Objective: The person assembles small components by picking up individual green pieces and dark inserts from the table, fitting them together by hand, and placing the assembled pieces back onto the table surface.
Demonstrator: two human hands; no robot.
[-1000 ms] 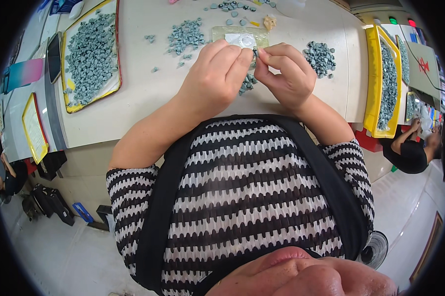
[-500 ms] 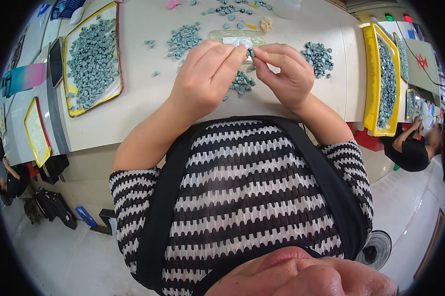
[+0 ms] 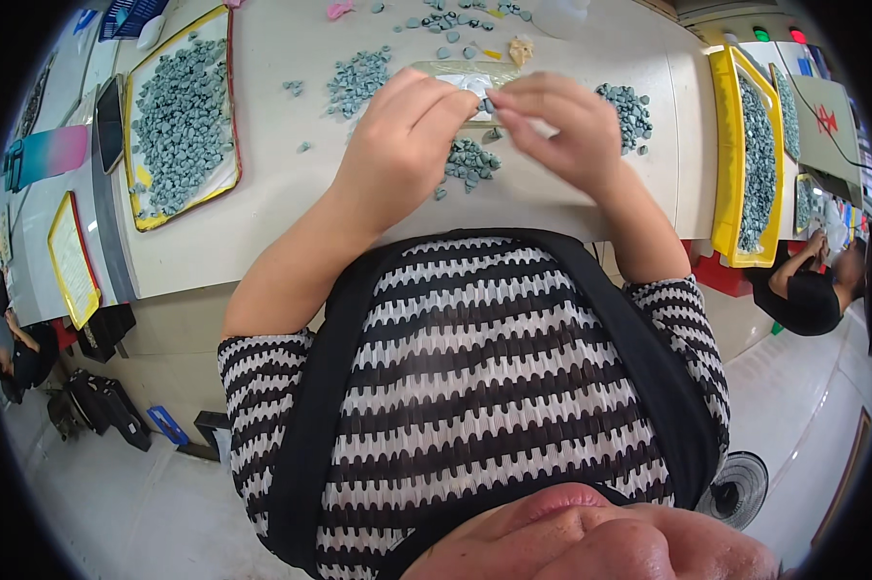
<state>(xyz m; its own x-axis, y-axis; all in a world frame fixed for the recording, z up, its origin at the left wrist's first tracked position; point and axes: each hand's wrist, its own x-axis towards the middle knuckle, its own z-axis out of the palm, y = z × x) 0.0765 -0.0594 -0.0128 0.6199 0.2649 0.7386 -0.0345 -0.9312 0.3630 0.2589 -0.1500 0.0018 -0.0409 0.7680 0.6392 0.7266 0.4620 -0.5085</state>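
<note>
I saw the small grey-green pieces [image 3: 470,162] as stone-like, with a faint sheen; the pale surface [image 3: 262,193] was smooth. The yellow bin [image 3: 724,145] appeared to be glossy plastic, the dark phone [image 3: 110,118] glassy. The striped shirt [image 3: 503,387] was textured cloth, the black strap [image 3: 305,454] matt cloth; the floor [image 3: 165,493] looked smooth and shiny.

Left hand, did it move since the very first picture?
Yes. Against the loose stone pile at its upper left, the left hand has moved slightly left, now hiding a few stones that showed before.
</note>
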